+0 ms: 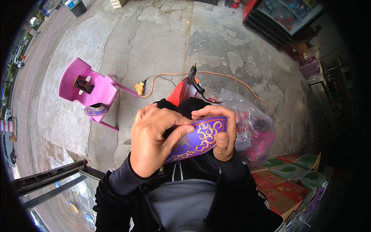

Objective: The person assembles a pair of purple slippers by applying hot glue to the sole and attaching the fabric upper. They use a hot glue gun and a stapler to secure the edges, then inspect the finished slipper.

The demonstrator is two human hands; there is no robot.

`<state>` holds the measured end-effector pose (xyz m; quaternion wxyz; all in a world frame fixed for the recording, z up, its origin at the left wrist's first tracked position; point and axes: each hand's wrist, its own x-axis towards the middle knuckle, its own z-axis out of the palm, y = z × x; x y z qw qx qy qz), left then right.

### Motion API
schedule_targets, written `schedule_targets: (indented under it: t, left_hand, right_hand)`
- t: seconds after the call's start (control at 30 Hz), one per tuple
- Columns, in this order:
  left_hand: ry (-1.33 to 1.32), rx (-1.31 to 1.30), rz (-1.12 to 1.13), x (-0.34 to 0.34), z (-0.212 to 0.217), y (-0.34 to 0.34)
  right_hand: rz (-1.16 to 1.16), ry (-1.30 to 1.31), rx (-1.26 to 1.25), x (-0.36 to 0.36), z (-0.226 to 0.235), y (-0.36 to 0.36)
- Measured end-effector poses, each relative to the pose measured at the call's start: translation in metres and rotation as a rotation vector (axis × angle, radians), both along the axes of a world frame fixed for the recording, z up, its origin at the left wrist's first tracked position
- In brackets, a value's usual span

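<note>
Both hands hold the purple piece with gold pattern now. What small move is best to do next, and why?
Probably press the left hand thumb along the purple gold-patterned strip toward the right hand. The strip curves between both hands, pinched at its right end by the right thumb and fingers, while the left thumb lies across its middle. A glue gun stands just behind on the red stool, so smoothing seems likely.

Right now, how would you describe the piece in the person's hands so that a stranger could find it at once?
Start at the pink plastic chair on the concrete, then look right to both hands. The left hand and right hand hold a curved purple piece. Only it has gold scroll patterns.
</note>
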<state>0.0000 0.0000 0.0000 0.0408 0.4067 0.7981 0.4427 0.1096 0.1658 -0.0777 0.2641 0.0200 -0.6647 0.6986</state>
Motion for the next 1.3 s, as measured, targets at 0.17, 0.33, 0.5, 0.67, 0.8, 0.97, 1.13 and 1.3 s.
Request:
schedule_targets:
  t: [0.17, 0.33, 0.5, 0.67, 0.8, 0.97, 1.13, 1.3]
  left_hand:
    - [0.044, 0.0, 0.026, -0.002, -0.001, 0.003]
    - [0.132, -0.024, 0.062, 0.001, 0.0, 0.001]
    - [0.138, -0.017, 0.048, 0.002, 0.001, 0.001]
    - [0.151, -0.01, 0.051, 0.002, 0.002, 0.0]
    - [0.187, -0.022, 0.039, 0.002, 0.004, -0.001]
    - [0.266, -0.006, 0.059, 0.007, 0.005, -0.001]
    - [0.536, -0.005, 0.065, 0.011, 0.005, -0.008]
    - [0.702, 0.016, 0.031, 0.01, 0.002, -0.02]
  right_hand:
    - [-0.085, 0.078, 0.005, -0.007, 0.007, -0.002]
    - [-0.168, 0.027, 0.235, -0.002, 0.018, 0.01]
    - [-0.164, 0.038, 0.338, -0.001, 0.021, 0.014]
    - [-0.17, 0.042, 0.344, -0.003, 0.021, 0.011]
    - [-0.167, 0.054, 0.368, -0.004, 0.022, 0.012]
    - [-0.121, 0.064, 0.279, -0.004, 0.03, 0.012]
    - [-0.086, 0.08, 0.408, -0.003, 0.047, 0.014]
    - [-0.121, 0.109, 0.593, 0.001, 0.06, 0.012]
